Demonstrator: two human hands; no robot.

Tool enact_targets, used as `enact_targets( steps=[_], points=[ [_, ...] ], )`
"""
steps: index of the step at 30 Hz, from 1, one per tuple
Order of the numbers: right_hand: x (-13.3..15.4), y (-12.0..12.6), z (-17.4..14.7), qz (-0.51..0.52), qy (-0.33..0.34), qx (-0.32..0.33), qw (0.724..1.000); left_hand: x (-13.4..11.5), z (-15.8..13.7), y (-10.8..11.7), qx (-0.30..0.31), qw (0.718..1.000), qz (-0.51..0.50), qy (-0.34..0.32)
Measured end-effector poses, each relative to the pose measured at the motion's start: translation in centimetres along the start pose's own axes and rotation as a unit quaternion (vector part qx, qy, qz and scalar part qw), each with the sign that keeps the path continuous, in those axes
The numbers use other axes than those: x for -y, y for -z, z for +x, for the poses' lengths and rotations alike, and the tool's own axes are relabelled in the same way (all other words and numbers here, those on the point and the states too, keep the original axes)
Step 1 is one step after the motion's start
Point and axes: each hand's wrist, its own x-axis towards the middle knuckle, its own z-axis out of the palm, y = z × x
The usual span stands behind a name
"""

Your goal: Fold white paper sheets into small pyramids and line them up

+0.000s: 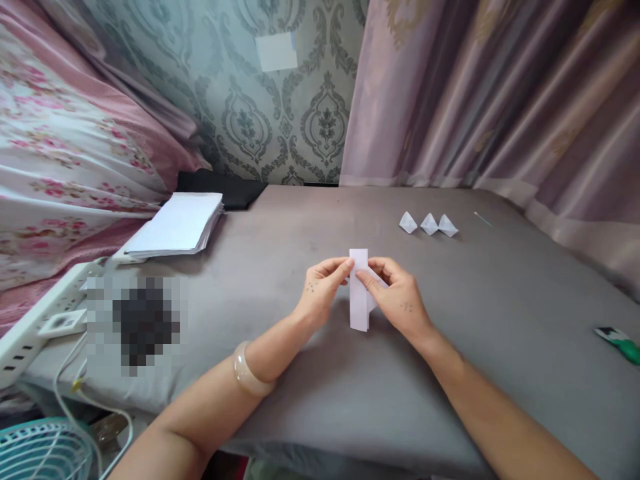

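Observation:
A folded strip of white paper [359, 303] is held upright between my two hands, above the grey-covered table. My left hand [323, 285] pinches its left edge near the top, thumb in front. On the right side, my right hand [399, 293] grips the paper with the thumb pressed on its face. A folded flap sticks out to the right under the right-hand fingers. Some fingertips are hidden behind the paper. Farther back on the table stand three small folded white paper shapes [429, 225], pointed at the top.
A stack of white paper [175, 223] lies at the back left, beside a black flat item [225, 189]. A white power strip [45, 320] with cables runs along the left edge, near a pixelated dark patch. A green-handled tool [623, 345] lies far right, a thin stick [483, 219] behind.

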Motion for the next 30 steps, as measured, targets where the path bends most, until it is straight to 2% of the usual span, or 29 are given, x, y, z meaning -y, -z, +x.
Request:
enact_targets(
  steps=[2, 4, 10, 20, 26, 30],
  points=[
    [0.1, -0.1, -0.2, -0.083, 0.072, -0.067, 0.992, -0.1, 0.0, 0.0, -0.006, 1.000, -0.019, 0.005],
    [0.2, -0.2, -0.4, -0.144, 0.136, -0.101, 0.975, -0.1, 0.0, 0.0, -0.012, 0.999, -0.037, 0.003],
    [1.6, -0.9, -0.3, -0.178, 0.219, -0.110, 0.953, -0.4, 0.1, -0.1, -0.013, 0.996, -0.088, -0.003],
    [4.9, -3.8, 1.8, -0.282, 0.262, -0.052, 0.921, -1.9, 1.5, 1.3, -0.054, 0.986, -0.146, -0.063],
    [5.6, -6.2, 2.8, -0.327, 0.275, -0.042, 0.903, -2.9, 2.5, 2.6, -0.078, 0.982, -0.143, -0.097],
    [5.5, -6.9, 2.9, -0.333, 0.262, -0.046, 0.904, -3.2, 2.7, 3.0, -0.082, 0.981, -0.141, -0.109]
  ],
)
